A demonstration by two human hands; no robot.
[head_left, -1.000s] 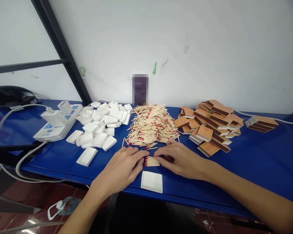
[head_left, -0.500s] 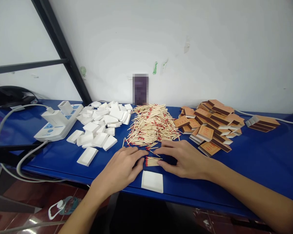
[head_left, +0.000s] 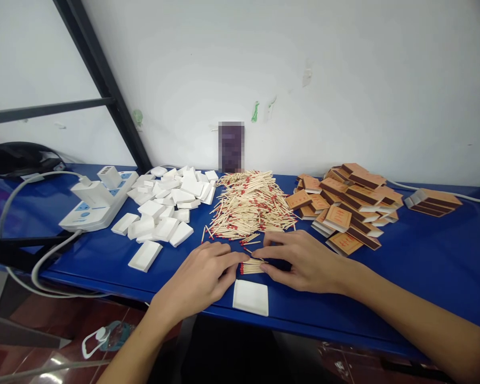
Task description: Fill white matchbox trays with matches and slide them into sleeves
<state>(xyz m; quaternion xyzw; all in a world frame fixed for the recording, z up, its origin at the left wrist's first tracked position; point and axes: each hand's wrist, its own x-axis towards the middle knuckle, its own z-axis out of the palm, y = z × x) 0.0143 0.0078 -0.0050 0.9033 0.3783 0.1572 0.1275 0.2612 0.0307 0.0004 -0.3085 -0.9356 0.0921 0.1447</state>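
The row of matches (head_left: 251,266) lies on the tabletop (head_left: 420,266) between heap (head_left: 252,205) and tray (head_left: 250,297), and could skew if pushed unevenly by the right hand (head_left: 300,261), thumb and forefinger spread, or the curled left hand (head_left: 208,269), whose grip I cannot tell.

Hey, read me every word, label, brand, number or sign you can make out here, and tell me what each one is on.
Nothing reads clearly.
Orange matchbox sleeve: red characters, too blurred to read.
Power strip: blue markings, too small to read.
Purple panel at the wall: pixelated, unreadable.
Row of matches and nearest white tray: no lettering visible.
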